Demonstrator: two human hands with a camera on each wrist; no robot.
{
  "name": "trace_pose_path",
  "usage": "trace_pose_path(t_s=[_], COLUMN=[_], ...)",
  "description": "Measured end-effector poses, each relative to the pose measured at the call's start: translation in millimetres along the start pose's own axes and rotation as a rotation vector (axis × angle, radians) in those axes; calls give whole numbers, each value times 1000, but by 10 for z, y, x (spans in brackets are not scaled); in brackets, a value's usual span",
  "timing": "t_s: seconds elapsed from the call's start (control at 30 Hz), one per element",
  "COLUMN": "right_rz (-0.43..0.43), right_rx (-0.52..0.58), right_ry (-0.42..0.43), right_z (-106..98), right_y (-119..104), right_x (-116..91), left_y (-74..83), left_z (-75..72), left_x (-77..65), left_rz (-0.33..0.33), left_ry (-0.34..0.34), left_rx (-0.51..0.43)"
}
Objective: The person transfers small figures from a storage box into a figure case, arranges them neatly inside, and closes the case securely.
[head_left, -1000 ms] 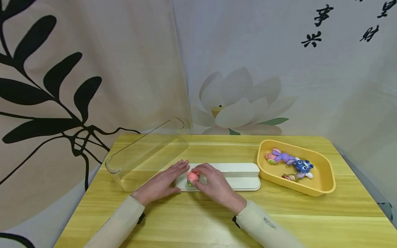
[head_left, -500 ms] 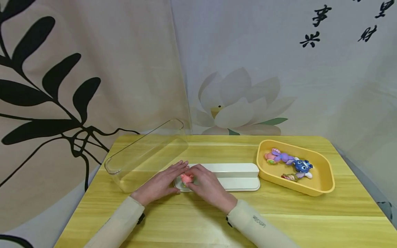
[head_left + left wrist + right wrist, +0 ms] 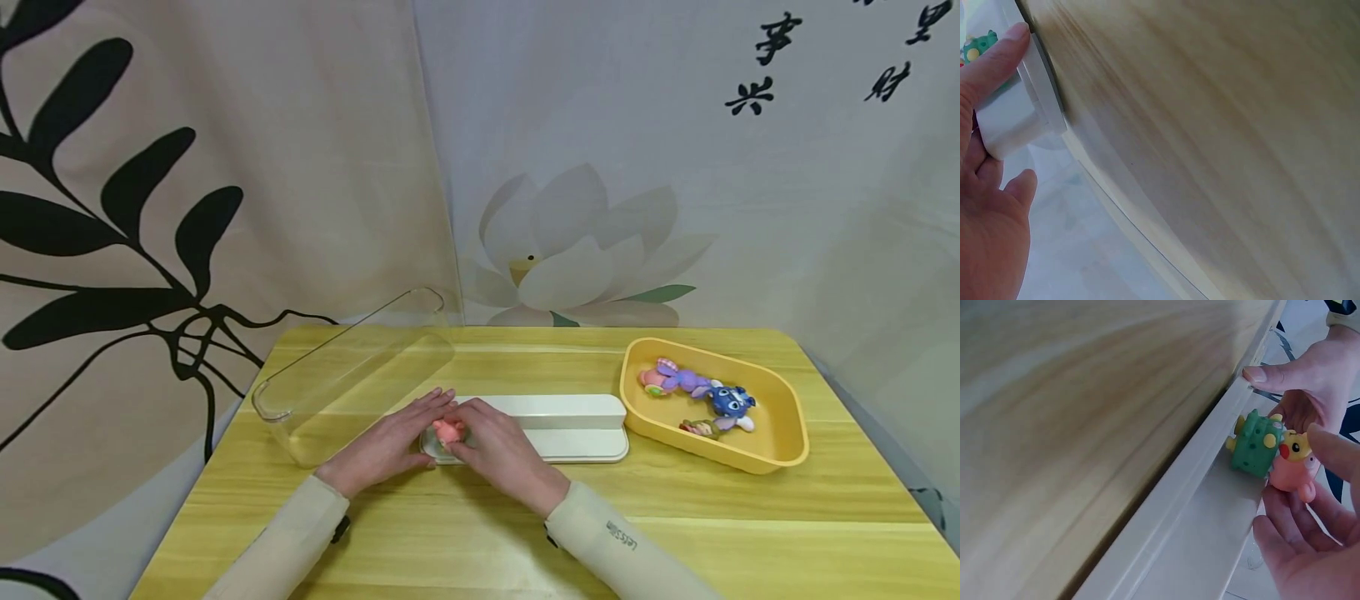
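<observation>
Pinching the pink-and-green toy in the right hand, over the left end of the white base; touching that end with the left hand, outstretched. Cannot tell whether seated flat. Could topple if released tilted, or get knocked over with 2 hands crowding so close.

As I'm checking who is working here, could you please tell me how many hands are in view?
2: the left hand is at the left end of the white base, and the right hand holds a pink toy at that same end.
</observation>
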State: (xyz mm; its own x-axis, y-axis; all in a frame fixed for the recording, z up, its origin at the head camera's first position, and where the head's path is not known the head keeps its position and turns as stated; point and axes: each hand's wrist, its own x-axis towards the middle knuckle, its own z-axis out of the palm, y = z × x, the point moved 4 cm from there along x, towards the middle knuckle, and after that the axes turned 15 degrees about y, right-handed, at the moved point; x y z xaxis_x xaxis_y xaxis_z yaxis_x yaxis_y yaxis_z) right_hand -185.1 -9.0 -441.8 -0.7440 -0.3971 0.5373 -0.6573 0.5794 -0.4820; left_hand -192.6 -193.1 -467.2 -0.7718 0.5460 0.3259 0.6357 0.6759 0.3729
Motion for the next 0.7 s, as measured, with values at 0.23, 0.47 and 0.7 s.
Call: trace_pose_path(t_s=[0.23,0.47,0.7], right_rz=[-24,-27,-20], right_rx=[-12,-38,-34], right_ry=[9,13,0], right_z=[-1,6,4], right_y=[4,10,12], right_x=[-23,-22,-11], left_y=[8,7,-7], left_z=[2,6,16], left_x=[1,7,16], left_rz=[-13,-27,-46], left_ry=[-7,-4,-1], left_rx=[2,-17,-37])
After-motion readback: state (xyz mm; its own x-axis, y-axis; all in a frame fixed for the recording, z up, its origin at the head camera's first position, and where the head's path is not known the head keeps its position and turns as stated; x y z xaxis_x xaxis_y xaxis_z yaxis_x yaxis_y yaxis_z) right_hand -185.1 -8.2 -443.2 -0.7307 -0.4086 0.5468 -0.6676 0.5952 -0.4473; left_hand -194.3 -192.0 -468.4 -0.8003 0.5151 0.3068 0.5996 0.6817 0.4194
